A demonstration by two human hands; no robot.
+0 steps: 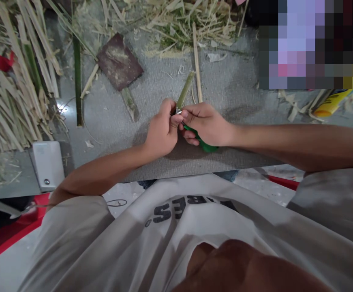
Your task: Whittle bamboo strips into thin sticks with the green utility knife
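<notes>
Both hands meet over the grey table. My left hand [164, 132] is closed around the lower end of a bamboo strip [185, 90], which sticks up and to the right out of the fingers. My right hand [209, 123] is wrapped round a green-handled tool [208, 147]; its shiny metal part [178, 110] lies against the strip beside my left thumb. Most of the tool is hidden by the fingers, so its exact kind cannot be made out. A thin pale stick [197, 65] lies just beyond the hands.
Split bamboo sticks [3, 109] are piled at the left, near a white power bank [48, 166]. A brown square plate [120, 61] and a green bamboo strip [77, 81] lie beyond my left hand. Shavings [188, 24] heap at the back. A yellow tube [331, 103] lies right.
</notes>
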